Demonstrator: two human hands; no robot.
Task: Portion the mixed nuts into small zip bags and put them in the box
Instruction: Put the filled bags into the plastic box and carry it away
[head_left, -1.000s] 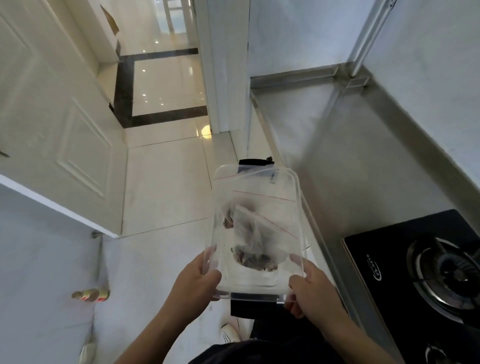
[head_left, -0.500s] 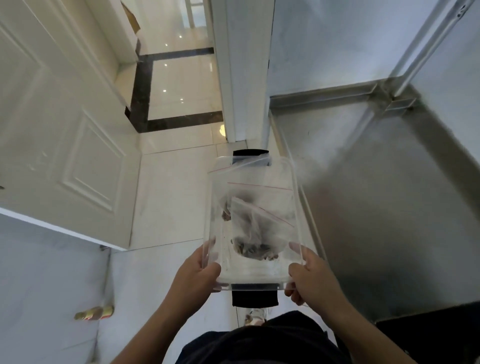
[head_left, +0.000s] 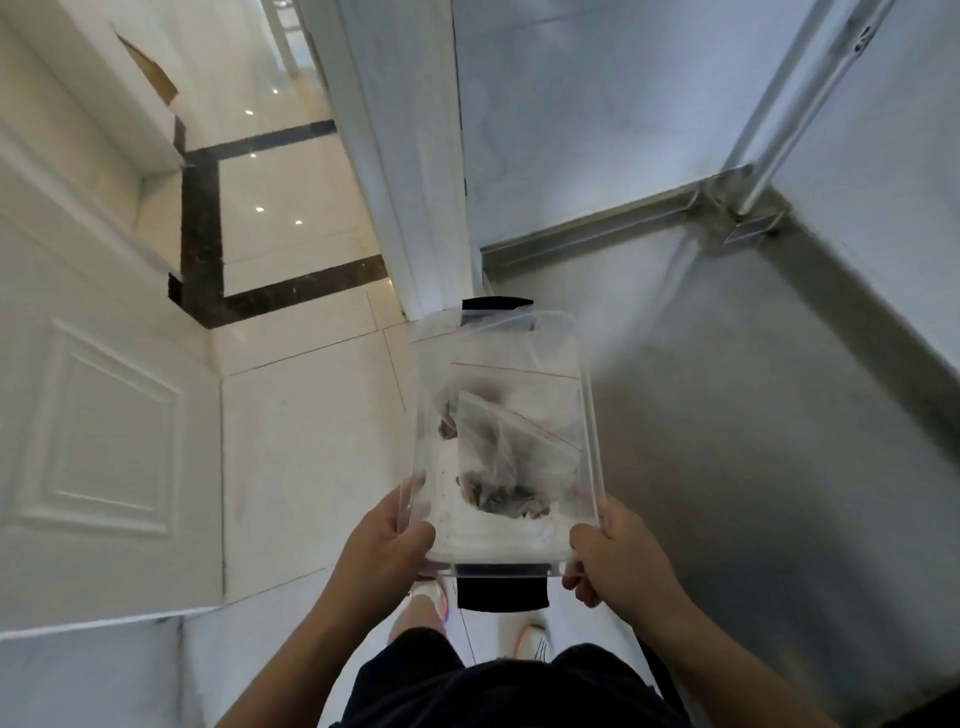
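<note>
clear plastic box (head_left: 506, 558) with zip bags (head_left: 511, 441): stiff, light, likely slick. left hand (head_left: 387, 551) and right hand (head_left: 621, 564) each grip a near corner; support underneath.

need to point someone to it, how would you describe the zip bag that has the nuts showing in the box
Start at the clear plastic box that the left hand and right hand hold above the floor. Inside lie crumpled clear zip bags; take the one nearest the hands. A dark clump of nuts fills its bottom corner.

the nuts (head_left: 501, 500) inside the zip bag (head_left: 511, 452) were too blurred to tell apart; both forearms ran off the bottom edge.
</note>
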